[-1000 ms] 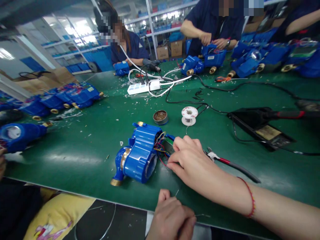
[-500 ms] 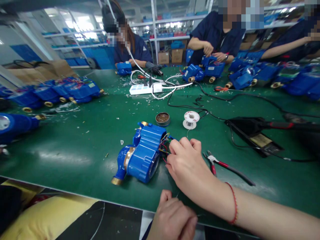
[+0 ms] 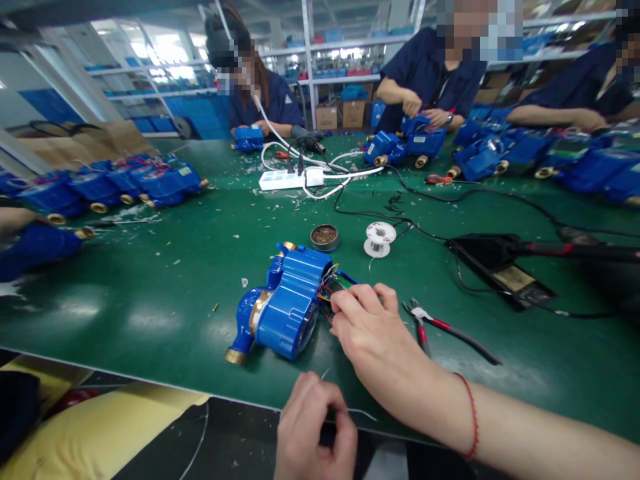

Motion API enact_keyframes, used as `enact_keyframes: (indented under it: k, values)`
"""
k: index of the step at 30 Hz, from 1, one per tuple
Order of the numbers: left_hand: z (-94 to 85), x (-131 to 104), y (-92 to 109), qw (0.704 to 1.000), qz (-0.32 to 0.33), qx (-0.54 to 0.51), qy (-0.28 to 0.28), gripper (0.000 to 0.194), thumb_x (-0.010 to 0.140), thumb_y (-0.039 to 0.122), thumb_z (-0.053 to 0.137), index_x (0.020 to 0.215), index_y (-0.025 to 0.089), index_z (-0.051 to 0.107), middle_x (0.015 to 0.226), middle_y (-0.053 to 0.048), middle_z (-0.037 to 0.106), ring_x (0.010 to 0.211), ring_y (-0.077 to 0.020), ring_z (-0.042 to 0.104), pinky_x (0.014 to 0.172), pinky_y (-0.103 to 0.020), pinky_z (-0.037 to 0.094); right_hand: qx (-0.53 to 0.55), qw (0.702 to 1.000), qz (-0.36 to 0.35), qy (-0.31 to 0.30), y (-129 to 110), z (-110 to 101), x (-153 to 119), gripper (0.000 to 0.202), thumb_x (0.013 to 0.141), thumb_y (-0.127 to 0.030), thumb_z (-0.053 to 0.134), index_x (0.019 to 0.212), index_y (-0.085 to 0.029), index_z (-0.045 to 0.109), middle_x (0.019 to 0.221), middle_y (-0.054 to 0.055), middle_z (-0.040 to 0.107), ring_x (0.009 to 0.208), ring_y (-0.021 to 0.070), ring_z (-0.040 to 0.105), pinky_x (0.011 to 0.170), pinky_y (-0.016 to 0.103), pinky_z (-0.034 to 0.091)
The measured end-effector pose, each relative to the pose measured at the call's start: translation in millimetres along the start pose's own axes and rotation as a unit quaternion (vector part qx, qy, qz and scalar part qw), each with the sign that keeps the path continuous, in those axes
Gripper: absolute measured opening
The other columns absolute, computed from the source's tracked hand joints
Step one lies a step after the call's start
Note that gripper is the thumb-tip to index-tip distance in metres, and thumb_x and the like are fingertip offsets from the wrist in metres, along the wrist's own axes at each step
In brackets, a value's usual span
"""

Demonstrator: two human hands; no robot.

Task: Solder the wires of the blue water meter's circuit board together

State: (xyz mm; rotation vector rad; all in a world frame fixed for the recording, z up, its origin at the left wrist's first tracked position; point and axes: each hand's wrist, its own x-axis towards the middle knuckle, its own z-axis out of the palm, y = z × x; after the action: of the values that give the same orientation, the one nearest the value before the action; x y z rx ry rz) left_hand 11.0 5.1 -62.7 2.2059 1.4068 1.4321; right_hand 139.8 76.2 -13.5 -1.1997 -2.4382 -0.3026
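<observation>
A blue water meter [image 3: 283,313] with brass ends lies on its side on the green table. Thin coloured wires [image 3: 327,287] spill from its right side, beside a small green circuit board [image 3: 345,279] that is partly hidden. My right hand [image 3: 373,327] is closed in a pinch on the wires there; the fingertips are partly covered. My left hand [image 3: 316,427] is curled closed at the table's front edge. A thin strand of solder wire [image 3: 363,415] shows at both sides of its fingers. The solder spool [image 3: 380,239] stands behind my right hand.
Cutting pliers [image 3: 445,325] lie right of my right hand. A round tin [image 3: 324,237] sits behind the meter. A soldering iron [image 3: 560,249] rests on its stand at right. A power strip [image 3: 291,178], cables and more blue meters [image 3: 165,181] occupy the table, with co-workers opposite.
My left hand has moved left and slightly up, and turned. My right hand stays at the wires, uncovering more of the green board. At far left, a co-worker's arm now reaches over a meter.
</observation>
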Motion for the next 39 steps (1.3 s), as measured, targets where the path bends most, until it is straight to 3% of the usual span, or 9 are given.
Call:
enact_keyframes:
  k: [4,6,8,10,17,24,31,36,39]
  values:
    - [-5.4,12.1,1.1,0.996,-0.080,0.037,0.012,0.006,0.086,0.009,0.049,0.087,0.010,0.054,0.065,0.003,0.051,0.054,0.0027,0.043,0.054,-0.005,0.036,0.031,0.999,0.022,0.026,2.5,-2.5,-5.4,0.007,0.079,-0.012,0.070,0.076,-0.015,0.064,0.102,0.006,0.059,0.098,0.0237,0.041,0.086,0.041,0.025]
    - [-2.7,21.3,1.8,0.994,-0.110,0.027,0.007,0.022,0.091,0.013,0.045,0.110,0.012,0.056,0.088,0.000,0.063,0.069,0.0030,0.058,0.061,-0.002,0.043,0.041,0.998,0.026,0.044,2.9,-2.1,-9.1,0.007,0.080,-0.010,0.067,0.077,-0.015,0.064,0.104,0.005,0.060,0.099,0.0238,0.041,0.085,0.041,0.024]
    - [1.8,29.7,1.7,0.992,-0.121,0.030,0.001,0.031,0.094,0.015,0.040,0.121,0.015,0.055,0.111,-0.001,0.062,0.094,0.0012,0.062,0.077,-0.001,0.048,0.059,0.996,0.030,0.062,2.6,0.0,-12.4,0.008,0.084,-0.011,0.062,0.078,-0.015,0.064,0.103,0.005,0.061,0.098,0.0233,0.041,0.086,0.041,0.024]
    - [6.3,35.2,0.0,0.990,-0.135,0.026,-0.007,0.033,0.095,0.016,0.039,0.121,0.016,0.059,0.117,0.000,0.060,0.106,-0.0005,0.060,0.088,-0.003,0.048,0.079,0.993,0.036,0.075,2.0,2.7,-14.8,0.011,0.087,-0.012,0.059,0.078,-0.015,0.063,0.101,0.004,0.061,0.097,0.0227,0.041,0.085,0.040,0.024]
    - [11.2,31.6,-9.1,0.956,-0.266,-0.125,-0.019,0.037,0.096,0.032,0.041,0.117,0.013,0.065,0.118,-0.005,0.060,0.106,-0.0054,0.062,0.090,-0.009,0.051,0.120,0.986,0.076,0.091,-2.5,3.4,-14.1,0.010,0.088,-0.017,0.060,0.080,-0.017,0.066,0.101,0.004,0.061,0.099,0.0227,0.042,0.087,0.041,0.022]
    - [10.5,25.1,-8.3,0.917,-0.329,-0.224,-0.041,0.045,0.094,0.042,0.045,0.123,0.012,0.062,0.123,-0.009,0.057,0.112,-0.0110,0.060,0.098,-0.017,0.051,0.123,0.980,0.129,0.084,-9.6,7.2,-10.0,0.015,0.087,-0.011,0.057,0.074,-0.015,0.062,0.103,0.004,0.061,0.099,0.0226,0.043,0.086,0.040,0.024]
    - [13.0,22.3,-9.4,0.914,-0.326,-0.236,-0.058,0.048,0.095,0.043,0.042,0.127,0.012,0.059,0.131,-0.010,0.050,0.118,-0.0113,0.056,0.102,-0.017,0.048,-0.010,0.993,0.099,0.056,-22.9,4.6,-8.4,0.013,0.082,-0.002,0.056,0.081,-0.012,0.065,0.103,0.008,0.062,0.100,0.0252,0.042,0.087,0.043,0.025]
    - [8.5,19.2,-13.1,0.928,-0.309,-0.197,-0.063,0.050,0.096,0.040,0.038,0.140,0.016,0.046,0.136,-0.008,0.046,0.123,-0.0098,0.052,0.101,-0.016,0.049,0.057,0.984,0.143,0.090,-9.0,-13.7,-17.5,0.010,0.089,-0.019,0.058,0.083,-0.018,0.066,0.110,0.004,0.062,0.104,0.0264,0.044,0.088,0.043,0.025]
    - [6.1,14.9,-9.8,0.942,-0.287,-0.160,-0.065,0.054,0.096,0.036,0.039,0.147,0.018,0.033,0.136,-0.009,0.046,0.125,-0.0098,0.051,0.101,-0.017,0.049,0.106,0.976,0.148,0.118,8.0,-23.9,-30.0,0.015,0.093,-0.018,0.052,0.091,-0.018,0.067,0.106,0.006,0.061,0.100,0.0243,0.046,0.087,0.042,0.028]
